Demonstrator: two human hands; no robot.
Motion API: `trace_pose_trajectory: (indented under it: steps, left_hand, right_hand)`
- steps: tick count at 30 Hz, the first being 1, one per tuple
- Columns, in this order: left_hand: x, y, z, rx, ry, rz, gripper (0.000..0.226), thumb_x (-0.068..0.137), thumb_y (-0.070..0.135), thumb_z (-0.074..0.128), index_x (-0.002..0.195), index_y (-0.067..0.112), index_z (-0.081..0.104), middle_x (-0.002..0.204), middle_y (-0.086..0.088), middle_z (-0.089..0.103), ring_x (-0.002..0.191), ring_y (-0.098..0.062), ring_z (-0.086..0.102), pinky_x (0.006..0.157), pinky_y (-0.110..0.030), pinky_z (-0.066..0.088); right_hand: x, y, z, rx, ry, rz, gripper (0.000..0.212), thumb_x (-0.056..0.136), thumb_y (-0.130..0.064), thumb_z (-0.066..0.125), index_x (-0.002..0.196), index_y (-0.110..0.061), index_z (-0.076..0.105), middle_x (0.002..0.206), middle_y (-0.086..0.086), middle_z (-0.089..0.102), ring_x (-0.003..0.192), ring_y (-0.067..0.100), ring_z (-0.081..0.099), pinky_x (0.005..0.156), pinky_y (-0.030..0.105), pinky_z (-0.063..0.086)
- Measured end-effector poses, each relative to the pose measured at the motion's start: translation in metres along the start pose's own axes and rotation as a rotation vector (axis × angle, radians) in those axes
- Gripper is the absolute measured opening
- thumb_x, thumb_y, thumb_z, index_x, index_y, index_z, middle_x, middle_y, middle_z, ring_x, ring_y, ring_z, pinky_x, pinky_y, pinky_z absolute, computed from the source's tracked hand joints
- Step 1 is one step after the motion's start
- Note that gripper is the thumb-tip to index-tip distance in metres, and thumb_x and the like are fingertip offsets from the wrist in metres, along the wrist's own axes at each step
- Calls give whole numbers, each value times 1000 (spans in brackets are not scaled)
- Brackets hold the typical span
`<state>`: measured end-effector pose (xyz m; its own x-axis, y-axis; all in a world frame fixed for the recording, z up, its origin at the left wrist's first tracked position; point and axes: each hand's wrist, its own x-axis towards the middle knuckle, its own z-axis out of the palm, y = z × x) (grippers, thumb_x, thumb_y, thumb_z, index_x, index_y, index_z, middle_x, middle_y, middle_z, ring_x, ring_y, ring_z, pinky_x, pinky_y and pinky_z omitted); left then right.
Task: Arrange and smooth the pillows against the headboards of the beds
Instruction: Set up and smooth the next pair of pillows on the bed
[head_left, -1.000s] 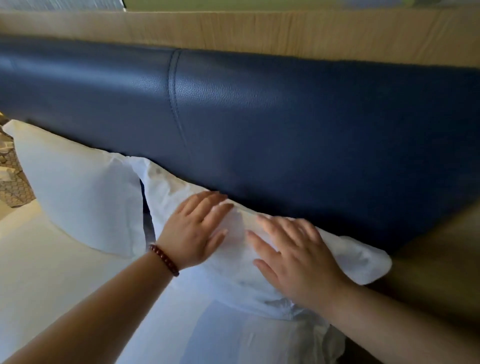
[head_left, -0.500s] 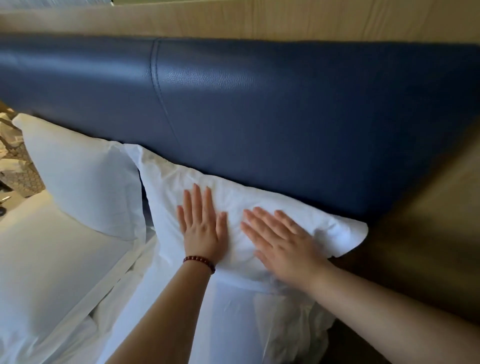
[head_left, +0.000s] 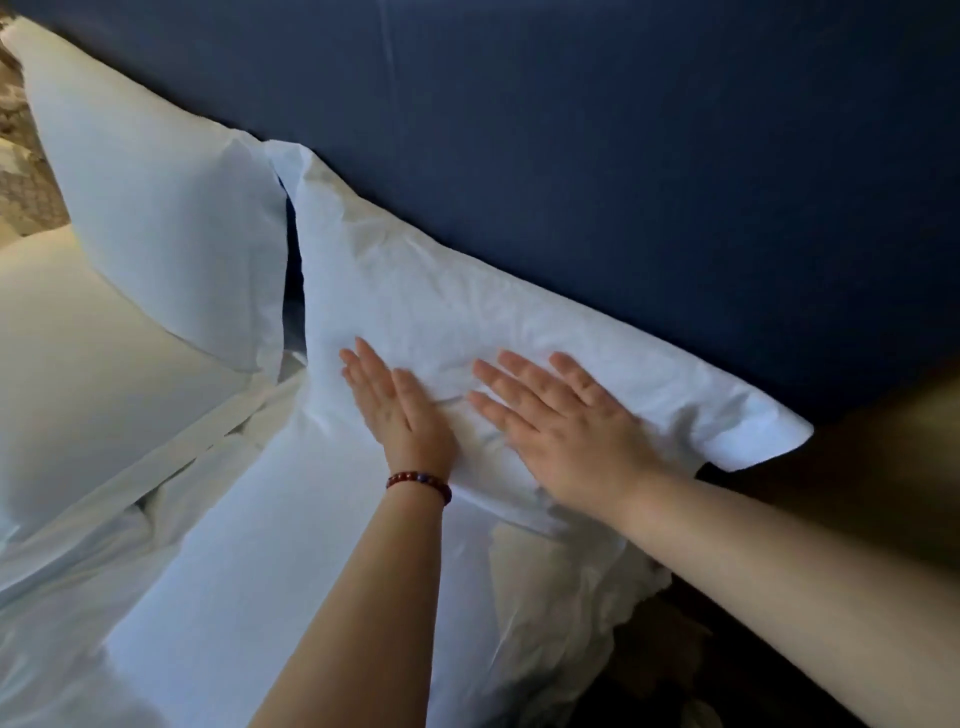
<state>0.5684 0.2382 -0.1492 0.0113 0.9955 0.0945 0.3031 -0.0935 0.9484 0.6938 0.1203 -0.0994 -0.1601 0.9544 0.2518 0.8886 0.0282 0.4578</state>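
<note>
- Far pillow, near pillow both against headboard — arranging looks done.
- Left hand, right hand flat, fingers straight, pressing wrinkled near pillow — smoothing unfinished.

Dark red beaded bracelet round one wrist, beads small and glossy. Patterned beige-brown carpet at far left edge, blurred. Brown wooden surface at right edge, in shadow, out of focus; kind cannot be told. Cream duvet at left, smooth and puffed. White sheet in lower middle, flat, with creased folds just to its left. Rumpled white fabric bunched at lower right, beside dark floor.
</note>
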Motion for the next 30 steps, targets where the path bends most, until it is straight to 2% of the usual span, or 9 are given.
trace_pose_trajectory:
  steps: [3,5,8,13,17,20,24,28,30]
  left_hand:
    - [-14,-25,-11,-31,56,-80,57,102,43,12,154,24,-1,161,8,-10,145,-1,-12,118,-25,-10]
    - [-15,-33,-7,10,-36,-142,55,105,37,12,153,22,-8,160,4,-18,144,-4,-17,119,-30,-10]
    - [-6,-27,-12,16,-208,-180,55,105,32,15,152,20,-12,159,6,-21,145,-5,-18,116,-24,-11]
    - [-39,-30,-58,261,-282,74,59,100,43,11,153,21,-2,159,13,-11,145,2,-13,117,-19,-6]
    - [-92,-56,-78,725,-467,170,64,96,46,5,154,19,9,161,2,1,148,-11,-8,119,-30,-7]
    - [-118,-66,-84,976,-530,299,60,98,41,24,148,11,35,158,-8,26,147,-26,15,117,-43,9]
    - [-148,-70,-91,1086,-644,399,64,94,47,33,148,12,36,158,-9,26,147,-29,17,114,-49,16]
    - [-180,-69,-99,1133,-725,445,64,92,47,36,144,11,43,155,-10,31,145,-30,24,113,-51,18]
    - [-195,-70,-99,1149,-749,457,65,90,47,39,143,10,45,154,-11,34,144,-31,27,112,-51,17]
  right_hand:
    - [1,-32,-9,93,137,5,56,98,-34,45,151,-19,34,160,6,24,148,25,20,118,51,13]
    - [4,-43,4,66,115,-61,56,98,-33,45,151,-19,33,159,4,26,147,23,22,120,48,9]
    - [10,-42,31,22,31,-36,65,94,-33,54,152,-18,30,161,1,22,148,19,18,122,39,0]
    - [-15,-82,34,296,55,60,55,99,-34,43,151,-17,34,159,5,24,147,24,22,119,42,18]
    - [-57,-110,41,448,-161,107,53,99,-37,36,149,-19,38,160,4,24,149,22,18,119,41,15]
    - [-81,-119,39,617,-274,169,52,98,-38,37,147,-19,42,158,4,30,147,20,24,119,37,16]
    - [-112,-126,32,797,-438,254,59,96,-45,32,150,-19,34,159,5,25,146,20,25,117,37,27]
    - [-139,-118,12,915,-671,300,63,99,-48,29,155,-31,6,163,-3,-9,150,17,2,121,35,15]
    - [-157,-115,-2,983,-839,328,67,100,-48,38,154,-36,2,163,-8,-13,150,16,6,118,35,22]
